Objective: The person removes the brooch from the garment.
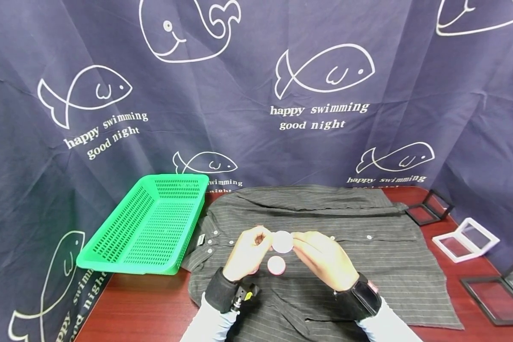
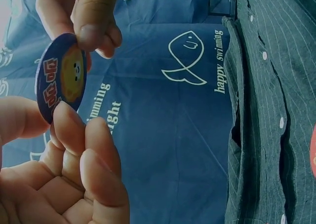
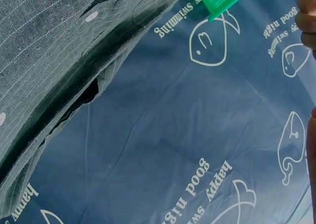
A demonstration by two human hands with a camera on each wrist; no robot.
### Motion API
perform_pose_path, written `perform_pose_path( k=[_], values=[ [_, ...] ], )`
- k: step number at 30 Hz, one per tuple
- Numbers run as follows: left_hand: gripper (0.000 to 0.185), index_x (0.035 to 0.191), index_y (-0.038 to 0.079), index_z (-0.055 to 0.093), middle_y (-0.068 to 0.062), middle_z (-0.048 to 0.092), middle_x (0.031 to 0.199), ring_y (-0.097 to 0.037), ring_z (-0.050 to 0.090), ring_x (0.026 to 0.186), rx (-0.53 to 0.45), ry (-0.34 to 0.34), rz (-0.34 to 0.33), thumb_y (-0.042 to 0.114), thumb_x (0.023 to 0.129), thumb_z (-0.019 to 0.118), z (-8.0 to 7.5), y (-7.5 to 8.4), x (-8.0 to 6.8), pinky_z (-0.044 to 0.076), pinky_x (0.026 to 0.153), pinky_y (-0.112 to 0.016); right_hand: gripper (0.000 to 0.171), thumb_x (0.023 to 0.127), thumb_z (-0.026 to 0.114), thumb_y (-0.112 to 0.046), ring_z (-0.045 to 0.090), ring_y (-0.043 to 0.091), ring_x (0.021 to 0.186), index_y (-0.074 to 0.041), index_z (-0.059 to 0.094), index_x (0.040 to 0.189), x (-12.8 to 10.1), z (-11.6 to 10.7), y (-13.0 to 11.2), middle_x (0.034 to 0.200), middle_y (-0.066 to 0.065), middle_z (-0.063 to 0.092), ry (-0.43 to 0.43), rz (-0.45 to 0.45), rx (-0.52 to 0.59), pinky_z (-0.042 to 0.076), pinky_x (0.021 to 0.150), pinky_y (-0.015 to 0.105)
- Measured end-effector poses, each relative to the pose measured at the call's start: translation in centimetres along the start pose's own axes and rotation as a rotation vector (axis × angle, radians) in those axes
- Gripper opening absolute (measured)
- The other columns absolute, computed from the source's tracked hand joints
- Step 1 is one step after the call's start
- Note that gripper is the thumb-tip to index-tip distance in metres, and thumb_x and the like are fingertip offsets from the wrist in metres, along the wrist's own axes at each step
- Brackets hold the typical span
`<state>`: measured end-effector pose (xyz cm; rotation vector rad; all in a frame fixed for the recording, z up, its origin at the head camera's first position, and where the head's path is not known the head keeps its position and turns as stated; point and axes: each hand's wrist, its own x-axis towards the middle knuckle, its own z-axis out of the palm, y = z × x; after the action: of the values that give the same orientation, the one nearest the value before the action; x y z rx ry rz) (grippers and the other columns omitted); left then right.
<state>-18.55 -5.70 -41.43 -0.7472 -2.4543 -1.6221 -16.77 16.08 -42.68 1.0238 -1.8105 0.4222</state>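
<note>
Both hands pinch one round badge (image 1: 282, 241) between them, left hand (image 1: 246, 254) and right hand (image 1: 325, 259) at opposite edges, raised above the striped shirt (image 1: 367, 256). A second badge (image 1: 276, 265) lies on the shirt just below the hands; neither looks pinned on yet.

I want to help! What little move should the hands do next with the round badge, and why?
Probably lower the badge toward the striped shirt. Both the left hand and right hand pinch it just above the shirt's front, where a second badge already lies.
</note>
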Motion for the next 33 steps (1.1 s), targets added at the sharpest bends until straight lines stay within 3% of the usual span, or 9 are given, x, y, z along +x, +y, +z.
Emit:
perform_pose_path(
  k=[9, 15, 18, 24, 28, 30, 33],
  values=[
    [0.018, 0.088, 0.005, 0.068, -0.010, 0.066, 0.072, -0.002, 0.054, 0.063, 0.030, -0.032, 0.002, 0.015, 0.098, 0.058, 0.5, -0.1, 0.2, 0.042, 0.058, -0.018, 0.026, 0.102, 0.051, -0.019, 0.068, 0.021, 0.083, -0.005, 0.073, 0.098, 0.0, -0.4, 0.4, 0.098, 0.007, 0.072, 0.032, -0.048, -0.029, 0.055, 0.074, 0.033],
    [0.022, 0.081, 0.004, 0.065, -0.013, 0.065, 0.070, 0.001, 0.046, 0.058, 0.026, -0.046, 0.008, 0.013, 0.099, 0.055, 1.0, 0.0, 0.2, 0.036, 0.054, -0.016, 0.026, 0.102, 0.051, -0.017, 0.068, 0.022, 0.084, -0.003, 0.072, 0.097, -0.3, -0.5, 0.5, 0.098, 0.009, 0.072, 0.042, -0.055, -0.026, 0.055, 0.073, 0.034],
    [0.025, 0.079, 0.005, 0.064, -0.010, 0.065, 0.069, 0.000, 0.046, 0.057, 0.016, -0.044, 0.014, 0.015, 0.100, 0.054, 1.2, -0.3, -0.1, 0.038, 0.055, -0.017, 0.028, 0.103, 0.050, -0.019, 0.068, 0.021, 0.084, -0.004, 0.072, 0.097, -0.6, -0.5, 0.3, 0.098, 0.008, 0.072, 0.034, -0.017, -0.006, 0.054, 0.073, 0.033],
    [0.021, 0.085, 0.010, 0.066, -0.004, 0.068, 0.075, -0.009, 0.061, 0.066, 0.016, 0.009, 0.003, 0.023, 0.099, 0.057, 0.8, -0.2, -0.8, 0.049, 0.064, -0.020, 0.030, 0.102, 0.051, -0.026, 0.069, 0.019, 0.083, -0.007, 0.072, 0.094, -0.7, -0.9, 0.5, 0.095, 0.006, 0.072, 0.039, 0.146, 0.093, 0.052, 0.082, 0.024],
    [0.013, 0.101, 0.011, 0.067, 0.000, 0.069, 0.092, -0.011, 0.064, 0.081, 0.076, 0.098, 0.039, 0.022, 0.097, 0.060, 0.1, -0.1, -1.3, 0.053, 0.073, -0.025, 0.028, 0.101, 0.055, -0.028, 0.068, 0.018, 0.081, -0.007, 0.072, 0.093, -0.8, -1.5, 1.4, 0.092, 0.004, 0.072, 0.084, 0.236, 0.153, 0.049, 0.088, 0.015],
    [0.021, 0.116, 0.013, 0.065, 0.000, 0.069, 0.108, -0.014, 0.065, 0.097, 0.139, 0.133, 0.088, 0.021, 0.096, 0.062, -0.5, -0.3, -1.6, 0.053, 0.084, -0.031, 0.029, 0.100, 0.057, -0.029, 0.068, 0.017, 0.080, -0.006, 0.072, 0.093, -0.9, -1.9, 2.0, 0.090, 0.004, 0.072, 0.104, 0.268, 0.167, 0.048, 0.088, 0.013],
    [0.044, 0.137, 0.017, 0.055, -0.003, 0.060, 0.134, -0.021, 0.056, 0.127, 0.269, 0.170, 0.154, 0.024, 0.094, 0.065, -1.6, -0.7, -2.0, 0.046, 0.104, -0.041, 0.031, 0.099, 0.057, -0.032, 0.067, 0.014, 0.081, -0.006, 0.073, 0.093, -1.3, -2.9, 3.0, 0.088, 0.004, 0.072, 0.119, 0.320, 0.165, 0.046, 0.089, 0.010]
  ],
)
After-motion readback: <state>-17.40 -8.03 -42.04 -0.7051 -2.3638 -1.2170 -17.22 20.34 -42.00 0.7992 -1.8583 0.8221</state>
